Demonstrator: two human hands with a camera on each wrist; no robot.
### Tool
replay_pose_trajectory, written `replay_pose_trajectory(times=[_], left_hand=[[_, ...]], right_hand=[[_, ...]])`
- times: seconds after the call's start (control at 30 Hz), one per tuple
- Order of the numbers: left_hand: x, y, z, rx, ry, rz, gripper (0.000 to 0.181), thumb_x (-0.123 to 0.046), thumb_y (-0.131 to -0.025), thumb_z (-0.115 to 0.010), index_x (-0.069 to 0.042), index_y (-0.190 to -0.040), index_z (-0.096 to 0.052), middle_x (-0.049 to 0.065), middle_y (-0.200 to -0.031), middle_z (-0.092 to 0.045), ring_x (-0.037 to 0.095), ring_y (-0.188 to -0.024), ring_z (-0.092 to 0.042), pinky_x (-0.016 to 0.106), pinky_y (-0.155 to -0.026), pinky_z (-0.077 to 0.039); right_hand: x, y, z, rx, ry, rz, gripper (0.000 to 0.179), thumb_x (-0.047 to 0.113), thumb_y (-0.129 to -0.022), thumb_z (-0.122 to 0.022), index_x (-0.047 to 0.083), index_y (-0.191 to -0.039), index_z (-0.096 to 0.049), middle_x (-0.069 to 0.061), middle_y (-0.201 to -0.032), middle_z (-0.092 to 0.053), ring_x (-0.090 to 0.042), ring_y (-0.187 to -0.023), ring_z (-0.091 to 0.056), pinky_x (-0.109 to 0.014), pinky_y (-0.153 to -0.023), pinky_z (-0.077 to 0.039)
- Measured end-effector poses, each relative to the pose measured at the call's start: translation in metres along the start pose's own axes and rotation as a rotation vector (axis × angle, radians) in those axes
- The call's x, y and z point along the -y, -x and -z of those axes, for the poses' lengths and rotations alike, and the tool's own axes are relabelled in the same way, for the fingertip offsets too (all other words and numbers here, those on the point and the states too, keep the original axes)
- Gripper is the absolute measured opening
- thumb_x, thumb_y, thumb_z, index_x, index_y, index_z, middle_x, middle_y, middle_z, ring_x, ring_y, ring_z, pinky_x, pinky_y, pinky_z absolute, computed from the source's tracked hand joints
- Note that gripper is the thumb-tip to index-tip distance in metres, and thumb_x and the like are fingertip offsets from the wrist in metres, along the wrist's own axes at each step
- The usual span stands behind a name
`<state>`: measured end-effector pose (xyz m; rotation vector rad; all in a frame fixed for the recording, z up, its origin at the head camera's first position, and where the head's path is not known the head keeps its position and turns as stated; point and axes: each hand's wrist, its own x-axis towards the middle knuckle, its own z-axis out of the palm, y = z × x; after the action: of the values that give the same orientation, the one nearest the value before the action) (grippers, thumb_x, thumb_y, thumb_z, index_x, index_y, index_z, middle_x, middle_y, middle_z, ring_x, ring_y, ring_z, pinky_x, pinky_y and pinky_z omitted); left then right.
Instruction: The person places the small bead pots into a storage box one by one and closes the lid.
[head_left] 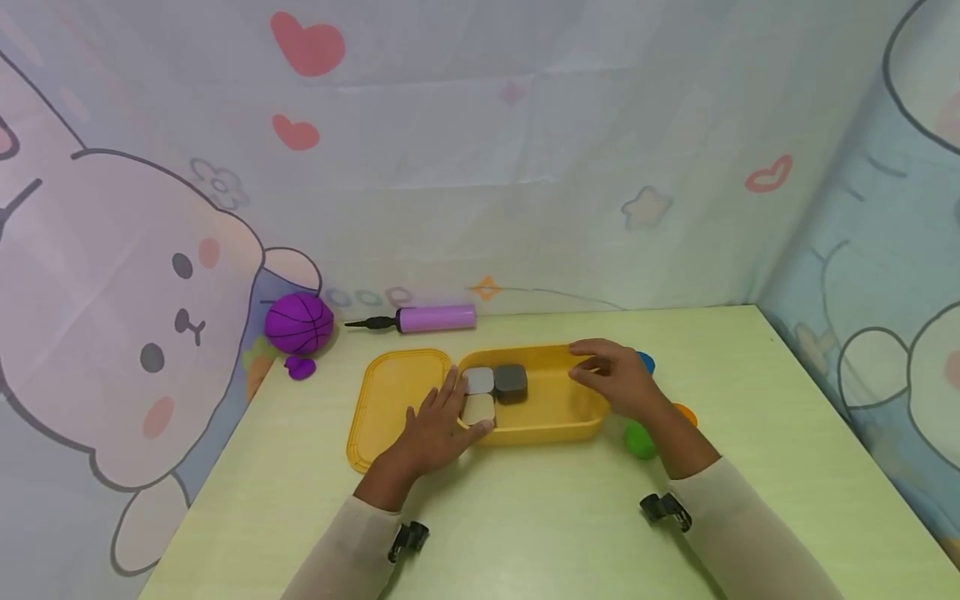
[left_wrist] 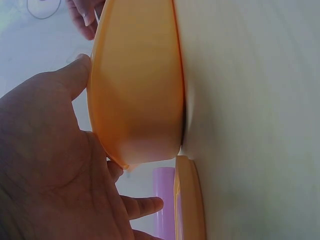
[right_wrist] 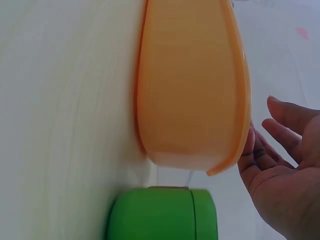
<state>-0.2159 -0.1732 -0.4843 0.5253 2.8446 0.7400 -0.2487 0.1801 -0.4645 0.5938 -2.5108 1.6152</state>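
A yellow open box (head_left: 555,435) stands mid-table. At its left end sit a light grey rounded block (head_left: 480,381), a cream block (head_left: 478,409) and a dark grey block (head_left: 511,382). My left hand (head_left: 437,432), fingers spread, rests over the box's left end; the thumb touches the near rim in the left wrist view. Above the right end hovers my right hand (head_left: 617,379), fingers loosely bent, with nothing visible between them. Under and beside that hand, on the table, are a green rounded piece (right_wrist: 157,215), an orange one (head_left: 686,413) and a blue one (head_left: 646,362), partly hidden.
The flat yellow lid (head_left: 397,400) lies left of the box, close to its end. Farther back are a purple hand pump (head_left: 437,317), a purple ball (head_left: 300,323) and a small purple object (head_left: 300,367). A printed cloth (head_left: 555,167) hangs behind the table.
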Motion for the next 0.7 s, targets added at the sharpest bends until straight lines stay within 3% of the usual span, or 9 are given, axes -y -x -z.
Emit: replay_pose_trajectory(times=[0.13, 0.27, 0.37, 0.5, 0.7], left_hand=[[-0.002, 0.001, 0.001, 0.003, 0.01, -0.001, 0.1, -0.073, -0.106, -0.051, -0.019, -0.178, -0.008, 0.0, -0.187, 0.005, 0.05, -0.17, -0.013, 0.088, -0.124, -0.006], [-0.002, 0.001, 0.001, 0.002, 0.008, 0.0, 0.099, -0.072, -0.106, -0.051, -0.019, -0.178, -0.008, -0.001, -0.187, 0.005, 0.05, -0.17, -0.014, 0.088, -0.124, -0.006], [-0.002, 0.001, 0.001, 0.0, 0.0, 0.003, 0.099, -0.072, -0.106, -0.051, -0.019, -0.178, -0.008, 0.0, -0.187, 0.005, 0.049, -0.17, -0.014, 0.088, -0.125, -0.006], [-0.003, 0.001, 0.002, 0.003, 0.002, 0.003, 0.099, -0.071, -0.106, -0.052, -0.018, -0.178, -0.009, 0.0, -0.187, 0.004, 0.05, -0.17, -0.015, 0.088, -0.124, -0.006], [-0.006, 0.003, 0.003, 0.006, 0.007, 0.001, 0.099, -0.071, -0.106, -0.052, -0.017, -0.178, -0.009, 0.001, -0.187, 0.004, 0.05, -0.169, -0.016, 0.087, -0.125, -0.007]], right_hand=[[-0.001, 0.007, 0.009, -0.021, -0.022, -0.007, 0.039, 0.005, -0.105, -0.073, -0.007, -0.141, -0.068, -0.027, -0.148, -0.064, -0.016, -0.109, -0.077, -0.023, -0.077, -0.062], [0.0, 0.012, 0.018, -0.047, -0.041, -0.034, 0.039, 0.008, -0.105, -0.074, -0.005, -0.141, -0.068, -0.027, -0.147, -0.064, 0.004, -0.103, -0.071, -0.021, -0.076, -0.062], [-0.001, 0.015, 0.025, -0.065, -0.031, -0.052, 0.038, 0.01, -0.105, -0.074, -0.002, -0.14, -0.07, -0.025, -0.148, -0.065, 0.008, -0.104, -0.069, -0.014, -0.09, -0.06], [-0.003, 0.021, 0.033, -0.087, -0.017, -0.063, 0.034, 0.012, -0.105, -0.075, 0.001, -0.137, -0.073, -0.022, -0.142, -0.069, 0.004, -0.103, -0.07, -0.014, -0.091, -0.059], [-0.01, 0.03, 0.045, -0.112, 0.017, -0.075, 0.033, 0.013, -0.104, -0.077, 0.003, -0.135, -0.075, 0.006, -0.125, -0.074, 0.003, -0.104, -0.069, -0.012, -0.092, -0.057]])
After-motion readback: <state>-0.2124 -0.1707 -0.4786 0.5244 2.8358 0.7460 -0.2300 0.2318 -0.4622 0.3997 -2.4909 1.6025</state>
